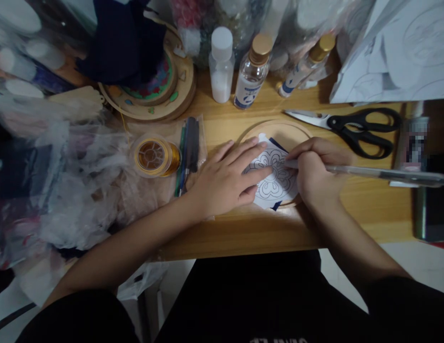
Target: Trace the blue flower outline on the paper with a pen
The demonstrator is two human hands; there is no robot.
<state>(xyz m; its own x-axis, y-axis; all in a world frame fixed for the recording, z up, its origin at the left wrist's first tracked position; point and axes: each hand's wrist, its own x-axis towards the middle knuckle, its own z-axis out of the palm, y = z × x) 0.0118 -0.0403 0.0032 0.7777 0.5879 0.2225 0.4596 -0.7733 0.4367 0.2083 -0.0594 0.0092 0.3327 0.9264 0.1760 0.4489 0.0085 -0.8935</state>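
A white paper with a printed flower pattern [275, 186] lies over dark blue fabric [277, 206] on a round wooden board [268, 128]. Spread flat across the paper's left part, my left hand [232, 178] presses it with open fingers. My right hand [316, 174] is closed around a grey pen [372, 172], whose tip points left onto the pattern's right side. The pen's long barrel sticks out to the right. Whether the tip touches the paper, I cannot tell.
Black-handled scissors [365, 126] lie beyond my right hand. Several bottles, including a white-capped bottle [222, 66], stand at the back. A spool of golden thread [155, 157] and pens [189, 147] lie left, beside crumpled plastic bags [86, 190]. White printed sheets [397, 57] stand back right.
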